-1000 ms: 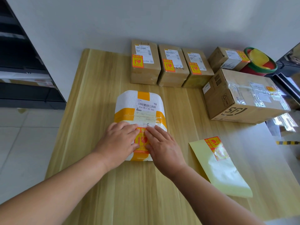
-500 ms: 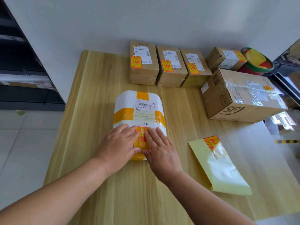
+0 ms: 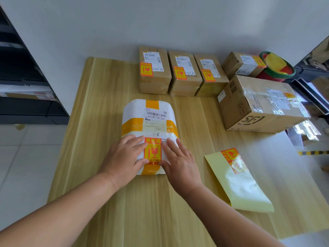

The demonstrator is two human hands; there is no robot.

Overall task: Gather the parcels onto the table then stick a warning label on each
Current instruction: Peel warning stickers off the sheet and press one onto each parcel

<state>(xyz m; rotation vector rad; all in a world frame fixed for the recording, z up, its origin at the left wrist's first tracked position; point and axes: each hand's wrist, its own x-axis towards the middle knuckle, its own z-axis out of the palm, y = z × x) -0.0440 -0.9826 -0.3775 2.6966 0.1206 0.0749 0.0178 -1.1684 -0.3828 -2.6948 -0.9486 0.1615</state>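
A white foam parcel point(image 3: 150, 111) with orange tape lies in the middle of the wooden table point(image 3: 99, 107). An orange warning label point(image 3: 153, 151) sits on its near end. My left hand point(image 3: 124, 157) lies flat on the parcel left of the label. My right hand point(image 3: 178, 163) lies flat to the label's right. Three brown boxes point(image 3: 179, 79) stand in a row at the back, each with an orange label. A small box point(image 3: 240, 64) and a large taped box point(image 3: 260, 102) at the right also carry labels.
A yellow backing sheet point(image 3: 238, 186) with orange labels point(image 3: 231, 155) at its top lies right of my hands. A red and green basket point(image 3: 277, 68) stands at the back right. Dark shelving point(image 3: 21, 82) is at the left, over a tiled floor.
Both hands have slid apart, outward from the label's middle, so the whole label shows between them. The parcel has stayed in place.
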